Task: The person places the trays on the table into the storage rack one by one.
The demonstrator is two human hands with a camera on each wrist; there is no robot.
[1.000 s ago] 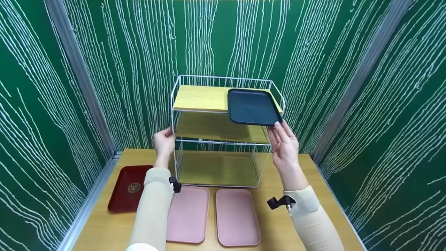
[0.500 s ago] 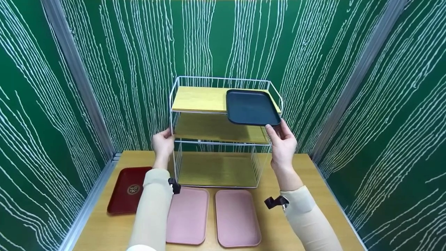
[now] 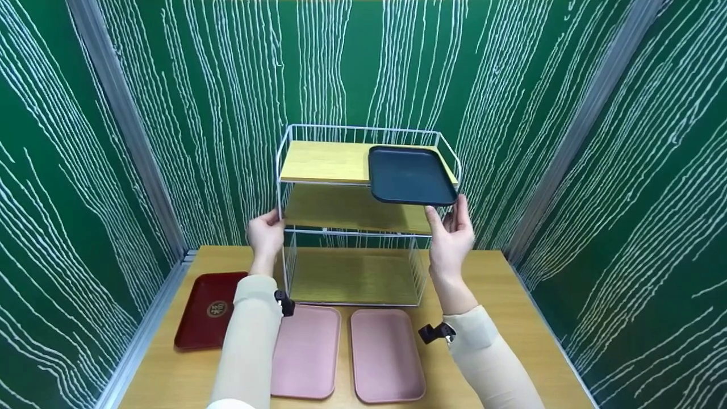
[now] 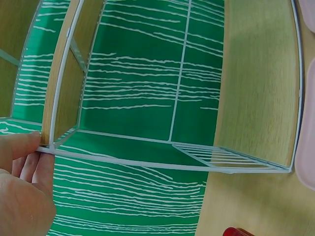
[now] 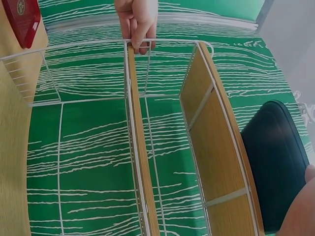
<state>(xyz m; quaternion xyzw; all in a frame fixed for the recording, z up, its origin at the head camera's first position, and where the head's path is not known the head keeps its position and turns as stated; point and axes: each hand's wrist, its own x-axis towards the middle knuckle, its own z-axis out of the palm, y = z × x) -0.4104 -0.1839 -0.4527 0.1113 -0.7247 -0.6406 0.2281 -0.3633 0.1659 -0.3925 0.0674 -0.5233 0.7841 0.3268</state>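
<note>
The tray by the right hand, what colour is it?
The tray is dark blue; the head view shows it best.

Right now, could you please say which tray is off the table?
The dark blue tray, held in the right hand; the red tray and both pink trays lie on the table.

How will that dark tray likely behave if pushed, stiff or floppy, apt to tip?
The dark tray is probably stiff: no sag shows where it juts past the front edge of the top shelf. That overhang could make it tip without the right hand at its corner. Its flat shape makes rolling unlikely.
</note>
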